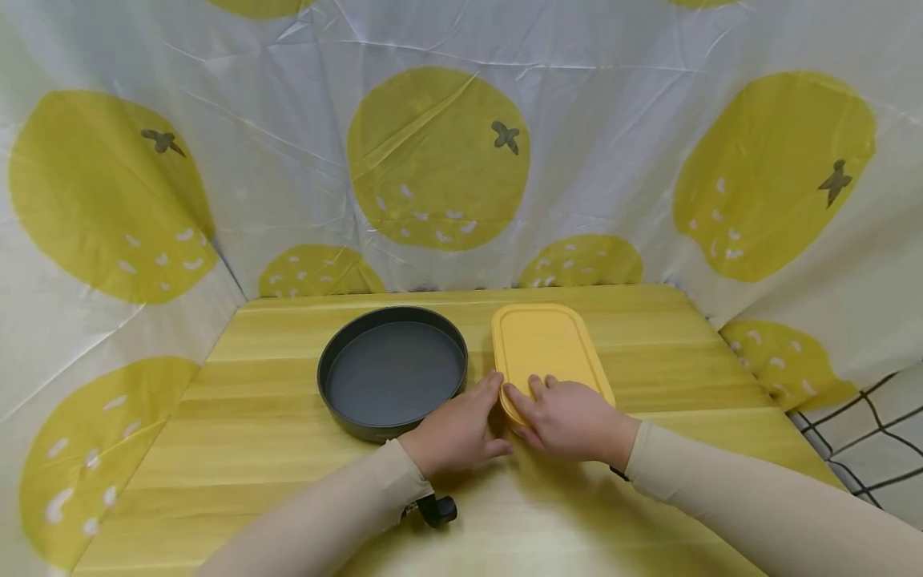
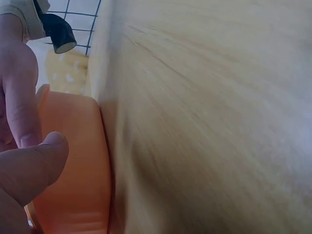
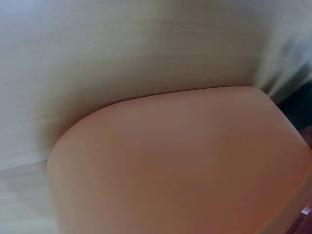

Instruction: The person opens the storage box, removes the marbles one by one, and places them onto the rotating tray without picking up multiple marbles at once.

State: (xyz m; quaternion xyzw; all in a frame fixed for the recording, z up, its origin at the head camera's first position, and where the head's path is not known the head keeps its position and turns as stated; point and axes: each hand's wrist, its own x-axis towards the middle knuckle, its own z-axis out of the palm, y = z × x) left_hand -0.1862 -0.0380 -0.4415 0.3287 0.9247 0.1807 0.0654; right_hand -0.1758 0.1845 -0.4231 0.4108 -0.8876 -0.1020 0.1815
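Note:
A lidded yellow food container (image 1: 551,332) lies on the wooden table, and its side wall looks orange in the wrist views. My right hand (image 1: 577,421) rests over the near left corner of the lid, fingers spread on top and thumb by the near wall. At the container's left edge is my left hand (image 1: 457,425), its fingertips close to the right index finger. The left thumb (image 2: 41,163) stretches out beside the orange wall (image 2: 75,156) in the left wrist view. In the right wrist view the container's wall (image 3: 180,156) fills the lower half.
A round dark grey pan (image 1: 397,373) stands left of the container, its near right side partly behind my left hand. Fruit-printed curtains (image 1: 440,160) hang around the wooden table (image 1: 252,433). Black wire grid (image 1: 872,437) shows at the far right.

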